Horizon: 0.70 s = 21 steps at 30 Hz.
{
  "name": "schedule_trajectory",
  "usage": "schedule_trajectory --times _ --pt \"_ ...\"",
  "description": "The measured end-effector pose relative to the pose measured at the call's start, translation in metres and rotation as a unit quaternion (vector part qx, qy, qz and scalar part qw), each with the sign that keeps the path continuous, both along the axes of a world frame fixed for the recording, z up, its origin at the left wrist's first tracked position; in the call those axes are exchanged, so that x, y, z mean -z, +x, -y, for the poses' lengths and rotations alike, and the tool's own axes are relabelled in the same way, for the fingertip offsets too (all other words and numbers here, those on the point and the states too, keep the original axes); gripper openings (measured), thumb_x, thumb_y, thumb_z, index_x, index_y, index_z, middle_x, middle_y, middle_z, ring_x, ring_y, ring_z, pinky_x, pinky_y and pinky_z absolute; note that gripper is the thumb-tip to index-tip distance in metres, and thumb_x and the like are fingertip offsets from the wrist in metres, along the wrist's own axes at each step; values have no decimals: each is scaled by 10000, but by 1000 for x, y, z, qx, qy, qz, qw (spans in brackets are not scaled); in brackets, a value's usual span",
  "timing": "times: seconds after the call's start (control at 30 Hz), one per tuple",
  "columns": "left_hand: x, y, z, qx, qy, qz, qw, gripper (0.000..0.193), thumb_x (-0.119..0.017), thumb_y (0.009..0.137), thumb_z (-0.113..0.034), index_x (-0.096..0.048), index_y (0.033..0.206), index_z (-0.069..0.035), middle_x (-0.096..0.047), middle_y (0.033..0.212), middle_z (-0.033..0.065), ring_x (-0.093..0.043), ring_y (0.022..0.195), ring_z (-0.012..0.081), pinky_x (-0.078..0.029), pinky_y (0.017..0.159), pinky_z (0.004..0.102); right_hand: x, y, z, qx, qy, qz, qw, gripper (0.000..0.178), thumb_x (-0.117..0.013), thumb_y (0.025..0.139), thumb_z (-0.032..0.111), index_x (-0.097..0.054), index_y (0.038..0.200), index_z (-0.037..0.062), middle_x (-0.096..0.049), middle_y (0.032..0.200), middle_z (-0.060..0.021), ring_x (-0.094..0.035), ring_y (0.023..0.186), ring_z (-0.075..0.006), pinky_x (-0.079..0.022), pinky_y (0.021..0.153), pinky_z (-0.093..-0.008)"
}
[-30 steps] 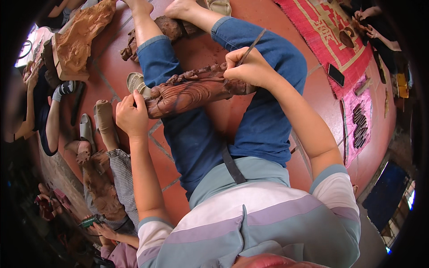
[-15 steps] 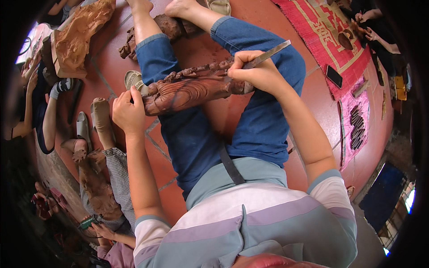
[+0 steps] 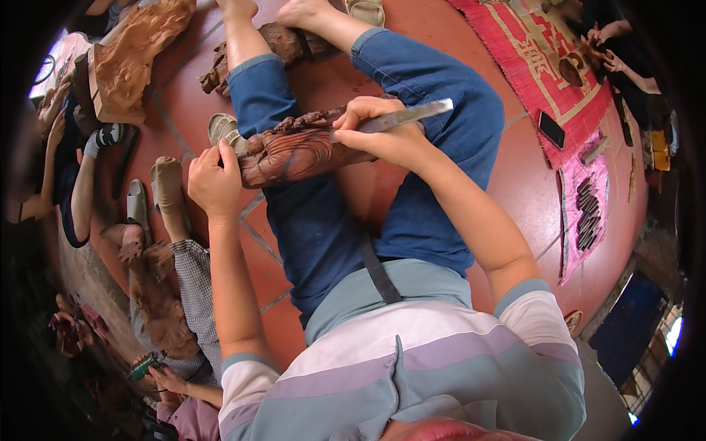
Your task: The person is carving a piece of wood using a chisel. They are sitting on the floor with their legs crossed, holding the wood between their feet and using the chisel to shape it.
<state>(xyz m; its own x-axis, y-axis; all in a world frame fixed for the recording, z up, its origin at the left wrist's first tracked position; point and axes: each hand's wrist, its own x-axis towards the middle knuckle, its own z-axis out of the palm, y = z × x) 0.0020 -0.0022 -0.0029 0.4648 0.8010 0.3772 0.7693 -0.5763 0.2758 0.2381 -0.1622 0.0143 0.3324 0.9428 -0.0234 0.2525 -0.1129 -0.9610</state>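
1. Person sat on red tiled floor (image 3: 471, 22), legs in blue jeans (image 3: 412, 213) stretched fwd.
2. Carved wooden piece (image 3: 301, 151), dark reddish-brown, lay across lap, approx. level, resting on both thighs.
3. Left hand (image 3: 213, 184) was curled round the carving's left end, fingers wrapped, thumb on top.
4. Right hand (image 3: 386, 132) was closed in a pinch grip on a flat metal chisel (image 3: 412, 116); blade tip met the carving's upper edge, handle end stuck out to the right.
5. Larger rough carving (image 3: 136, 51) stood upper left, well apart.
6. Red patterned mat (image 3: 544, 66) lay upper right w/ a dark phone (image 3: 551, 129) at its edge.
7. Pink cloth (image 3: 588, 206) held dark pieces, prob. tools; too small to tell.
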Motion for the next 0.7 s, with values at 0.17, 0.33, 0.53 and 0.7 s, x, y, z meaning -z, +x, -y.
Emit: schedule_trajectory --times 0.17,0.33,0.53,0.7 --pt "0 -1 2 0 4 15 1000 310 -580 881 -241 -620 629 -65 -602 637 53 -577 634 263 -457 584 401 -2 25 33 -12 -32 97 995 111 -726 733 97 -632 725 37 -695 854 -74 -627 875 -201 -473 848 -342" --pt "-1 -1 0 1 -1 23 1000 301 -587 875 -244 -626 632 -70 -601 637 51 -578 635 261 -458 583 401 -17 35 46 -56 -3 134 989 95 -694 753 91 -635 778 20 -673 903 -98 -633 883 -190 -480 833 -326" --pt "-1 1 0 -10 6 22 1000 299 -593 869 -256 -634 634 -77 -616 652 49 -587 643 260 -465 587 392 -17 12 38 24 6 42 999 88 -682 753 74 -627 759 5 -668 803 -97 -656 800 -188 -500 729 -297" --pt "3 -3 0 -18 1 21 1000 293 -599 864 -265 -643 636 -86 -626 661 48 -592 646 262 -468 583 392 -16 -5 44 -16 68 204 976 166 -679 749 78 -538 678 29 -585 698 -85 -613 670 -236 -487 631 -311"
